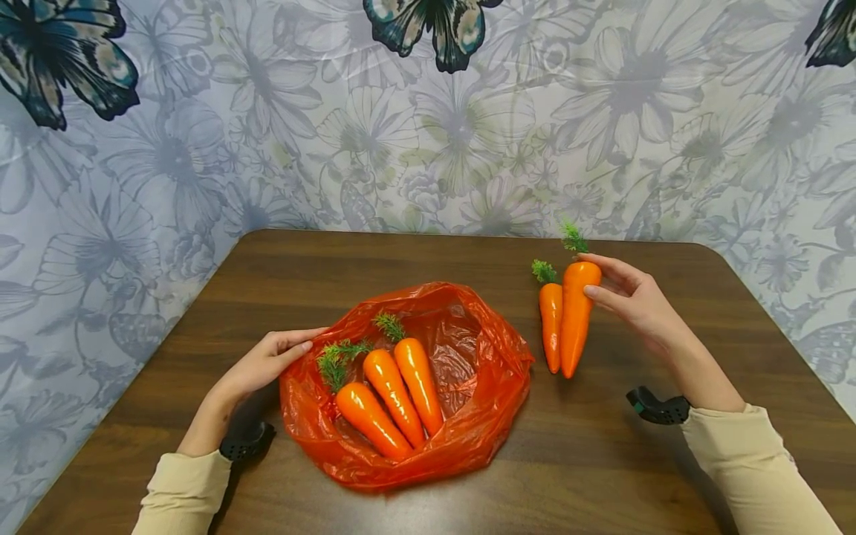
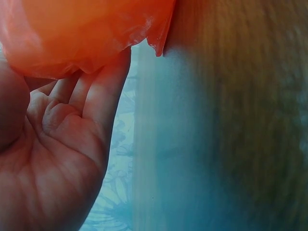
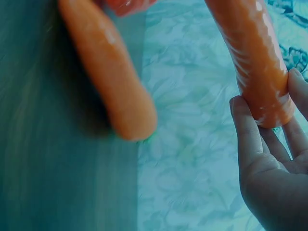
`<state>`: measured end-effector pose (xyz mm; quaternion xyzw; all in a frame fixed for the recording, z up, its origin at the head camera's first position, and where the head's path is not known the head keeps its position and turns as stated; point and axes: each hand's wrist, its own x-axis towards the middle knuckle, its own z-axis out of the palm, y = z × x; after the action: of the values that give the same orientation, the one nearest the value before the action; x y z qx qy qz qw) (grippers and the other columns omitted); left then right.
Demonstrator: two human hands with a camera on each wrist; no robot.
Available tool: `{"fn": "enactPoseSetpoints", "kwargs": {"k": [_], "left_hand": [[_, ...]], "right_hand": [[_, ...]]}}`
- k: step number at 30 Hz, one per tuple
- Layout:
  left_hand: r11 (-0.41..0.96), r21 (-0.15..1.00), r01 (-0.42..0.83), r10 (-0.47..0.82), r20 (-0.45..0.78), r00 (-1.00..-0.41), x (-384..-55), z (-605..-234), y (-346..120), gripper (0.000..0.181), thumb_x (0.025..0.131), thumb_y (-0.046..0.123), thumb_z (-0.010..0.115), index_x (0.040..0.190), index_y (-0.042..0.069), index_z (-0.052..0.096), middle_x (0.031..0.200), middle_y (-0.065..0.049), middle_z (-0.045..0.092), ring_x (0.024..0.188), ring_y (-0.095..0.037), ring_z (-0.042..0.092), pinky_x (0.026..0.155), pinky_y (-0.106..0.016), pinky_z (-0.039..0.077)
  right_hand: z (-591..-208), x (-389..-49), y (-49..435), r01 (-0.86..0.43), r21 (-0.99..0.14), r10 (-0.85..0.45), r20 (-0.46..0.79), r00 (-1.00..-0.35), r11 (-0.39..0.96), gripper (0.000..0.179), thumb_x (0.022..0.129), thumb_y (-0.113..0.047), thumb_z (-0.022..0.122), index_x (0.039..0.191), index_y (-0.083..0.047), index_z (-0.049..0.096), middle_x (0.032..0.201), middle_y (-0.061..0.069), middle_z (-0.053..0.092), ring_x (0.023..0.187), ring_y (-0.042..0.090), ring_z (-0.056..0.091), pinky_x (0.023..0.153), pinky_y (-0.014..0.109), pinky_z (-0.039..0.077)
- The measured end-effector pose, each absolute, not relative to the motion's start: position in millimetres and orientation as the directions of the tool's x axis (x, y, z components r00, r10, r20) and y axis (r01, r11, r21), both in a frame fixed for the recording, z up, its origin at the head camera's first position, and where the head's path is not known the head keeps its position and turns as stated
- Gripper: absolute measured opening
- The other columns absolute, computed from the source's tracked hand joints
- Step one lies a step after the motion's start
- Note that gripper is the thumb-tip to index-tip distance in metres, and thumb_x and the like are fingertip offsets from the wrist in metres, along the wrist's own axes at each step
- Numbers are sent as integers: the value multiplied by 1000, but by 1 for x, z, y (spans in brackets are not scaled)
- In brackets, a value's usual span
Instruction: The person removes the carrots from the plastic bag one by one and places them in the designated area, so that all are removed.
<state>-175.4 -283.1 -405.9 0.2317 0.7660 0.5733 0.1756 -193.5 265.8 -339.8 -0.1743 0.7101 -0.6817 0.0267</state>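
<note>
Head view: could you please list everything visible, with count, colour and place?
Table: 1, brown, foreground
Bag: 1, red, on table
Bagged carrots: 3, orange, inside bag
Loose carrot: 1, orange, right of bag
Held carrot: 1, orange, beside loose one
Leafy tops: 5, green, one per carrot
Wall: 1, grey floral, behind table
Butterflies: 3, teal-black, top edge
Wrist devices: 2, black, on wrists
Sleeves: 2, cream, forearms
Left hand: 1, touching bag's left side
Right hand: 1, pinching held carrot
</note>
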Motion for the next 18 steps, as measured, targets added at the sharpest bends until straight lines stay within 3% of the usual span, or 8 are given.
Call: {"fn": "enactPoseSetpoints", "kwargs": {"k": [8,18], "left_hand": [[232,962,146,554,-7,-832,-175,-405,-282,41,101,10,41,139,-7,38,99,-25,64,65,-34,65,60,-44,55],[211,966,146,559,3,-829,-175,-406,-283,41,101,9,41,139,-7,38,104,-26,63,68,-34,66,62,-44,55]], "right_hand": [[-356,-201,288,-148,-986,-271,123,-955,75,46,93,-3,56,137,-16,50,125,-7,53,106,6,55,81,21,50],[-380,-215,305,-87,-978,-284,30,-958,190,46,94,-9,57,139,-13,47,121,-10,52,104,2,55,81,19,48]]}}
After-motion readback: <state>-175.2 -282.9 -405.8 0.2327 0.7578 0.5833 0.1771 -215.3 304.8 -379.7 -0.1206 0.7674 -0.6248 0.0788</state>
